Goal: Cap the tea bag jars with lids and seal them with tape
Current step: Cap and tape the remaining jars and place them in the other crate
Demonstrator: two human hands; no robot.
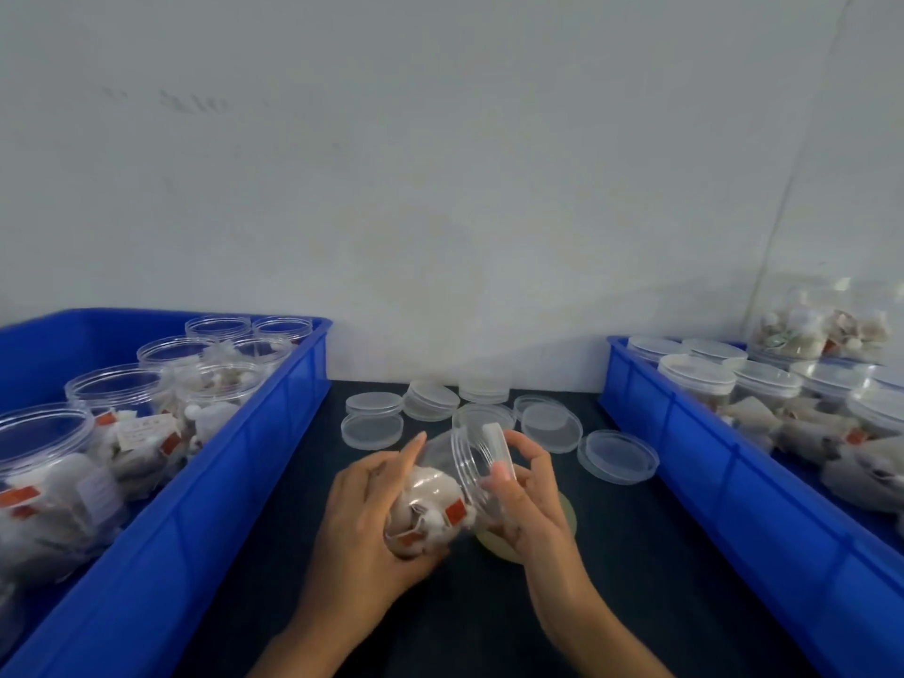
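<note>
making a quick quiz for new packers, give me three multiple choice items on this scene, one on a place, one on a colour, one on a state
1. Where do the loose lids lie?
A. on the dark table between the bins
B. inside the left bin
C. on the floor

2. What colour are the two bins?
A. green
B. blue
C. grey

3. How is the jar in the hands held?
A. upright on the table
B. upside down in a bin
C. tilted, mouth pointing away

Answers:
1 A, the lids sit on the table between the bins.
2 B, the left bin and the right bin are blue.
3 C, the left hand grips the tilted jar and the right hand holds a lid at its mouth.
</note>
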